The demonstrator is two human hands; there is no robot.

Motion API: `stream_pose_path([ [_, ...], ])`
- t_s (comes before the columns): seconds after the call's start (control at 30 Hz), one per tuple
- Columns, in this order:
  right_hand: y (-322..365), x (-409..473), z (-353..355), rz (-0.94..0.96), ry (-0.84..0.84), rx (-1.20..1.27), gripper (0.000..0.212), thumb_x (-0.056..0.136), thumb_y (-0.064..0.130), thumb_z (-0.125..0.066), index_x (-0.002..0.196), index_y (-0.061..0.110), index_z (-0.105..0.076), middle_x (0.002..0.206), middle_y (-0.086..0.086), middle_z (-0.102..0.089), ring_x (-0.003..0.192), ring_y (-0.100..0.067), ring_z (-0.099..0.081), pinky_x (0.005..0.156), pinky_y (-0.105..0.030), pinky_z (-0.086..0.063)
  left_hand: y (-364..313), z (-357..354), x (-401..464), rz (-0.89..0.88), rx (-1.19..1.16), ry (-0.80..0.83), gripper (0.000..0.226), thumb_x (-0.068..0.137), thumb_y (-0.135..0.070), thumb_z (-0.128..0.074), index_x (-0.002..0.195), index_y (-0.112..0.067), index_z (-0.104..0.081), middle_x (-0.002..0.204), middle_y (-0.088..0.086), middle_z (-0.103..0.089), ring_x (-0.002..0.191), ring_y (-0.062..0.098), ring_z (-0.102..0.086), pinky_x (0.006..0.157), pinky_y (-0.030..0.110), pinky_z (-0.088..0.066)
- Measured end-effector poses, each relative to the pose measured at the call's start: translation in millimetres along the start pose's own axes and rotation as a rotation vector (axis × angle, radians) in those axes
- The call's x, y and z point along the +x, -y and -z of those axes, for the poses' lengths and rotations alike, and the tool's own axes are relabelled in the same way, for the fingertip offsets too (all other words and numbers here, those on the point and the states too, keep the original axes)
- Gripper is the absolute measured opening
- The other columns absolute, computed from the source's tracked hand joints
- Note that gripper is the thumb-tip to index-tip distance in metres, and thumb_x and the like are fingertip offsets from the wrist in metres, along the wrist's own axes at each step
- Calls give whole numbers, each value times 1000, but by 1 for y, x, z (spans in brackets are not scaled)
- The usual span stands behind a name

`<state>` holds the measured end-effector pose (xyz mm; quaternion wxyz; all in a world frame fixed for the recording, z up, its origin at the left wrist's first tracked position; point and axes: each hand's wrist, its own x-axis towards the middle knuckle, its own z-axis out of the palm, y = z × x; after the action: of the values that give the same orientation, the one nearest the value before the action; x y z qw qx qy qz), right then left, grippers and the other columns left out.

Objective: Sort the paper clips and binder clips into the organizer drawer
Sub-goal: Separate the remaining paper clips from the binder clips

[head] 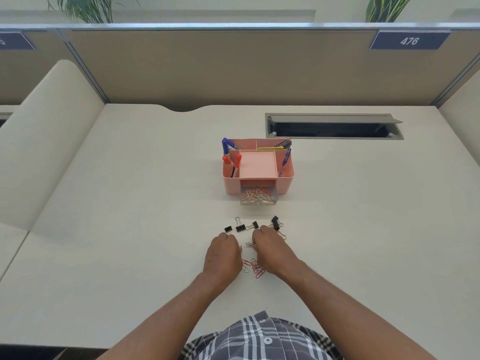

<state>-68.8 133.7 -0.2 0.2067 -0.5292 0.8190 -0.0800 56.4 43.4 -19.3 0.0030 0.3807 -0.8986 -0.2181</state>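
A pink desk organizer [285,181] stands mid-desk, its clear drawer [258,198] pulled out and holding several coloured paper clips. Several black binder clips [240,227] lie in a row in front of it. A small pile of mostly red paper clips [255,267] lies nearer me, between my hands. My left hand [223,255] rests palm down with fingertips at the leftmost binder clip [228,229]; whether it grips the clip is hidden. My right hand [271,249] has its fingers curled over the desk beside a paper clip [249,244], below the rightmost binder clips [276,223].
Pens and markers [232,162] stand in the organizer's compartments. An open cable hatch [335,126] is set in the desk behind it. A beige partition [233,68] closes the far edge, and a low divider [46,141] borders the left side.
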Motion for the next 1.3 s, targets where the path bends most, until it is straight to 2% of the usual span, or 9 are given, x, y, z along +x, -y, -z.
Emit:
stream_pose_path([
  [0.17, -4, 2, 21, -165, -17, 256, 24, 81, -6, -47, 76, 18, -46, 87, -1, -55, 81, -22, -52, 63, -31, -38, 0, 9, 1, 71, -190, -5, 17, 92, -21, -53, 78, -15, -58, 77, -2, -61, 74, 19, -56, 64, 30, -43],
  [0.3, -13, 14, 57, -207, -219, 439, 12, 92, 11, -55, 84, 19, -60, 89, 1, -63, 83, -19, -58, 73, -33, -47, -3, 39, 26, 190, -558, -125, 12, 87, -15, -64, 78, -22, -66, 73, -10, -67, 69, 5, -62, 62, 9, -44],
  [0.4, -14, 29, 85, -169, -370, 473, 9, 92, 13, -57, 90, 18, -64, 89, 1, -66, 82, -19, -60, 74, -33, -51, -13, 65, 54, 145, -628, -148, 11, 88, -11, -64, 85, -20, -70, 77, -9, -68, 72, 6, -63, 64, 13, -46],
  [0.7, -9, 56, 106, -115, -343, 340, 18, 91, 5, -52, 99, 7, -69, 97, -7, -68, 91, -23, -60, 79, -34, -49, -47, 84, 92, -20, -547, -119, 14, 88, -9, -64, 94, -18, -73, 86, -6, -68, 80, 8, -61, 71, 15, -45],
  [0.87, -26, 33, 97, -134, -403, 570, 20, 91, 8, -57, 99, 19, -72, 89, 9, -68, 80, 1, -60, 68, -5, -41, -39, 71, 68, -106, -597, -244, 14, 90, -6, -60, 94, -18, -66, 84, -7, -65, 78, 4, -61, 68, 13, -49],
  [0.93, -35, 20, 89, -188, -404, 653, 20, 90, 10, -58, 92, 25, -71, 82, 14, -67, 75, 6, -60, 65, -3, -40, -33, 60, 54, -128, -592, -283, 15, 90, -5, -60, 94, -18, -66, 85, -7, -65, 78, 5, -60, 69, 15, -49],
  [1.1, -50, -10, 50, -407, -246, 451, 14, 88, 18, -60, 87, 23, -73, 83, 7, -72, 79, -13, -66, 68, -23, -44, -28, 18, 21, -223, -391, -99, 18, 93, -10, -58, 107, -14, -68, 99, 0, -64, 90, 13, -59, 83, 30, -50],
  [1.2, -44, -21, 20, -428, -93, 246, 13, 87, 28, -61, 90, 19, -71, 93, -3, -68, 88, -24, -65, 67, -27, -40, -34, -1, 16, -296, -242, 27, 29, 94, -15, -57, 122, -17, -65, 103, 4, -58, 96, 20, -54, 81, 30, -45],
  [1.3, -37, -24, 5, -417, -96, 207, 20, 88, 29, -62, 100, 15, -68, 104, -7, -58, 96, -27, -60, 73, -29, -41, -43, -8, 21, -368, -146, 64, 31, 93, -13, -57, 123, -14, -64, 98, 10, -54, 93, 25, -51, 78, 33, -43],
])
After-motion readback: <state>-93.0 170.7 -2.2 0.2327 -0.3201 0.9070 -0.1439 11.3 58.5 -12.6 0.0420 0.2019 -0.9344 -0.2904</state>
